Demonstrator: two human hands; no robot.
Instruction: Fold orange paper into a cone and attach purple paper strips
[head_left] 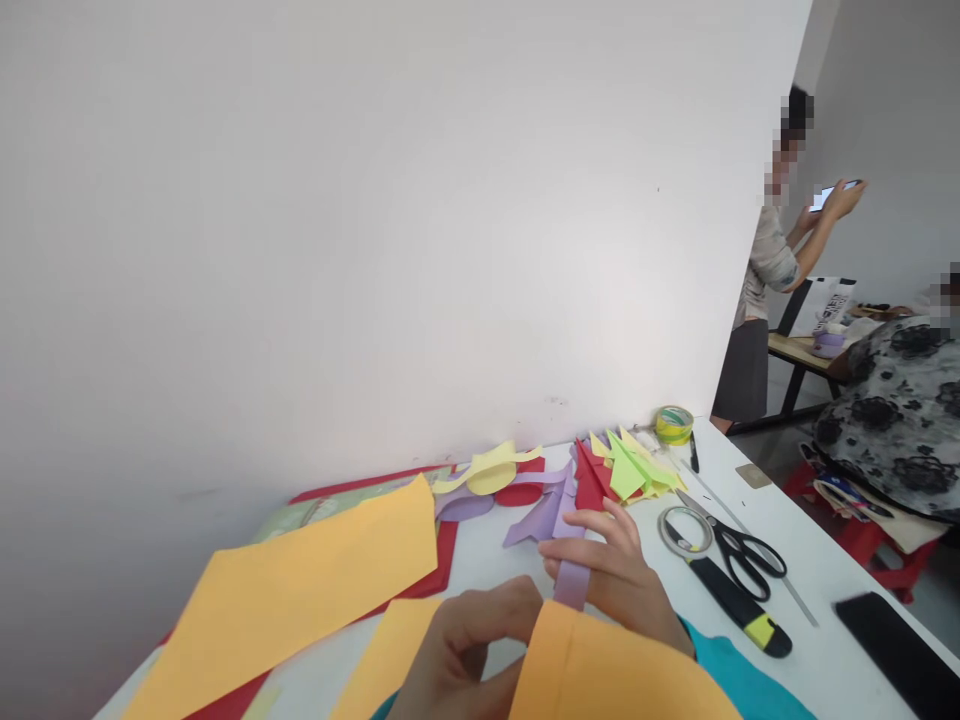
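Note:
My left hand (472, 650) is closed at the lower middle, with finger and thumb curled at the left edge of an orange sheet of paper (622, 675) close to the camera. Across from it is my right hand (619, 570), partly hidden by this sheet. A narrow purple paper strip (574, 583) passes across the right hand's fingers, and they hold it; its lower end is hidden behind the orange sheet. Just beyond the fingertips lies a folded purple paper plane (546, 512). Red (592, 475) and light green paper planes (632, 468) lie behind.
Scissors (739, 550), a tape roll (685, 532) and a utility knife (742, 607) lie at right, near a black phone-like slab (900, 645). Large orange paper (300, 600) covers a red-edged board (448, 560) at left. A white wall (375, 220) borders the table; two people are at right.

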